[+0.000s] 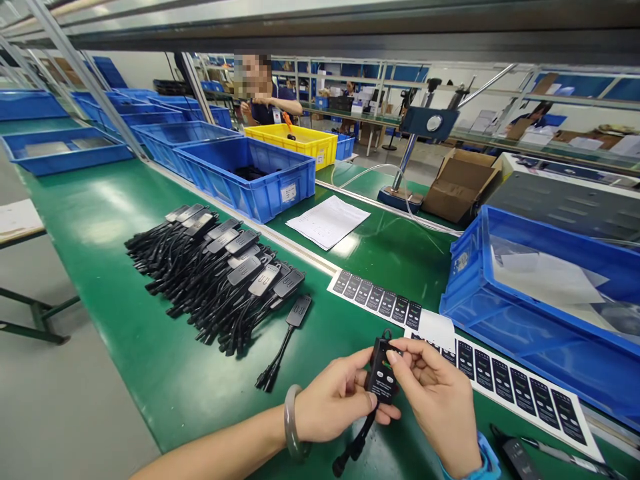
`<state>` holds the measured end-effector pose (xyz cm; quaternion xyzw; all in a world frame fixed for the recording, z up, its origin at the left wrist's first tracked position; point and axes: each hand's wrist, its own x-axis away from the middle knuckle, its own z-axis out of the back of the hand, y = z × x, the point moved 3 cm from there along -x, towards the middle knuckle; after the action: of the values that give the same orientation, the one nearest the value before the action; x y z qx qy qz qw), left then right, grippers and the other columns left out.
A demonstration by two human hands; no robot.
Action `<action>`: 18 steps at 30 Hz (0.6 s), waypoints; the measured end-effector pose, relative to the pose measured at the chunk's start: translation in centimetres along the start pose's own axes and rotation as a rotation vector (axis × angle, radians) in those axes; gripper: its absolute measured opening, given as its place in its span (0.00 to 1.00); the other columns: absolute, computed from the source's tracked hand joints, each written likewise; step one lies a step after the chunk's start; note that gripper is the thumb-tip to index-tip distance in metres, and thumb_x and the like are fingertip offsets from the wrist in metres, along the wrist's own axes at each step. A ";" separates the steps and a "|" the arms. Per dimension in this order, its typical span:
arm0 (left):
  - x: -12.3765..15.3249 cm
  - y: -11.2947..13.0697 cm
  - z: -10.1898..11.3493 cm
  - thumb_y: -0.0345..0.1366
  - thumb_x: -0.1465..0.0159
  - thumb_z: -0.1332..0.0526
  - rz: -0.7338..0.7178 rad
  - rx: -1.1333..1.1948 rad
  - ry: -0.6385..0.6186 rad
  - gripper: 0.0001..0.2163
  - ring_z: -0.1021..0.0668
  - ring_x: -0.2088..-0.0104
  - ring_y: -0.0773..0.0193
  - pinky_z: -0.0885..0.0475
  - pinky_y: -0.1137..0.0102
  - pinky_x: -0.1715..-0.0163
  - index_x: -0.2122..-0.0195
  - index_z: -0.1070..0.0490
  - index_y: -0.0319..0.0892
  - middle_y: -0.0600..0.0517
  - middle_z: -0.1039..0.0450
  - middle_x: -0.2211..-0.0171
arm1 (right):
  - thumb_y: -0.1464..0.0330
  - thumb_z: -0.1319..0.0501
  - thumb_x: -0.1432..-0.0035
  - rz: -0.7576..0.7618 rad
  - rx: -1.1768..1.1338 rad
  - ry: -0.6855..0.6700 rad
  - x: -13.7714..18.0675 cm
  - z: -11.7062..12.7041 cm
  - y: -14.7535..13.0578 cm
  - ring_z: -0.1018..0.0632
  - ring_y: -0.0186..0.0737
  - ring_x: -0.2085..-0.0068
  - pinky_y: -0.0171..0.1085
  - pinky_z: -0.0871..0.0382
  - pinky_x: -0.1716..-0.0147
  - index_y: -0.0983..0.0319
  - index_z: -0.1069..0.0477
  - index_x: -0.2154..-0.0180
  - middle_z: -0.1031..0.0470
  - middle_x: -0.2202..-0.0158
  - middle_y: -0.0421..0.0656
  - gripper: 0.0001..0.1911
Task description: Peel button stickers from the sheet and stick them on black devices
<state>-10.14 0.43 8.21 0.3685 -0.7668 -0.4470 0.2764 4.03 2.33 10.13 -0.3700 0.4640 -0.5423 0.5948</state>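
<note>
Left hand (335, 403) grips black cabled controller (379, 378) | right hand (440, 393) pinches its upper edge | step: apparently seating printed label (385, 387) | next: calls for pressing edges flat

There's one held device (383, 383) (and one yellow bin (306, 148)).

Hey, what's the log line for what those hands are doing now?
left hand: holds black device | right hand: touches its printed front | alongside: label sheet | farther left: pile of corded devices
</note>
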 end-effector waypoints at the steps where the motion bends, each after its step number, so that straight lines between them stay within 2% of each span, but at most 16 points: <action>1: 0.0 0.0 0.0 0.36 0.37 0.39 -0.007 -0.010 0.001 0.26 0.20 0.58 0.55 0.26 0.64 0.57 0.38 0.42 0.44 0.43 0.25 0.57 | 0.61 0.36 0.47 0.001 -0.001 0.002 0.1 0.0 0.0 0.29 0.35 0.76 0.32 0.31 0.77 0.62 0.24 0.66 0.31 0.76 0.40 0.11; 10: 0.2 0.4 -0.4 0.33 0.37 0.42 -0.029 -0.068 0.015 0.25 0.19 0.61 0.58 0.26 0.65 0.58 0.39 0.42 0.42 0.43 0.24 0.59 | 0.61 0.37 0.46 0.016 0.029 0.016 0.3 -0.1 0.4 0.27 0.36 0.74 0.33 0.29 0.74 0.61 0.26 0.64 0.31 0.75 0.40 0.11; 15: 0.2 0.2 -0.4 0.33 0.39 0.40 -0.043 -0.083 0.036 0.24 0.19 0.64 0.59 0.26 0.65 0.59 0.41 0.39 0.40 0.44 0.24 0.64 | 0.61 0.38 0.44 0.049 0.078 0.033 0.4 0.0 0.5 0.28 0.34 0.74 0.32 0.30 0.73 0.60 0.29 0.55 0.33 0.74 0.38 0.15; 18: 0.1 -0.3 0.0 0.33 0.42 0.36 0.012 0.011 0.039 0.22 0.19 0.65 0.57 0.25 0.66 0.62 0.46 0.36 0.41 0.45 0.24 0.63 | 0.61 0.38 0.44 0.067 0.131 0.034 0.0 0.2 0.6 0.30 0.33 0.74 0.31 0.30 0.76 0.58 0.30 0.53 0.34 0.72 0.38 0.17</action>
<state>-10.11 0.20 7.95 0.3742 -0.7659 -0.4338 0.2920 4.44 2.43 9.63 -0.3054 0.4495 -0.5575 0.6276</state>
